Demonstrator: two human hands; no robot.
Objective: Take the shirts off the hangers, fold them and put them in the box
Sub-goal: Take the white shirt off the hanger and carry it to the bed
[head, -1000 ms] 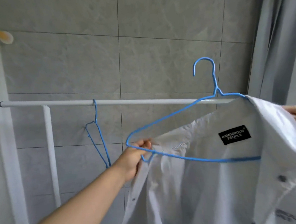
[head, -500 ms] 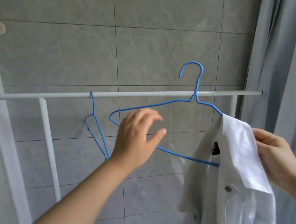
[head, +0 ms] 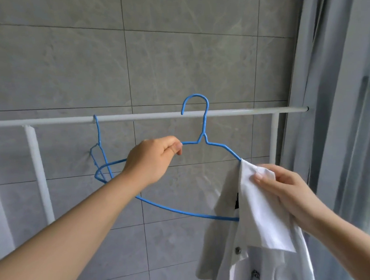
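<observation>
A blue wire hanger (head: 218, 147) is held up in front of the white rail (head: 156, 116), its hook over the rail line. My left hand (head: 152, 160) grips the hanger's left shoulder near the neck. A white shirt (head: 258, 217) with a black label hangs off the hanger's right end only. My right hand (head: 284, 190) pinches the shirt's collar near that end. The box is out of view.
A second blue hanger (head: 99, 149), bare, hangs on the rail to the left. The rack's white uprights (head: 38, 170) stand at left and right. A grey tiled wall is behind; a grey curtain (head: 333, 109) hangs at the right.
My left hand let go of the hanger's left end and now grips its top near the neck. The shirt has slid off the left side and hangs from the right end.
</observation>
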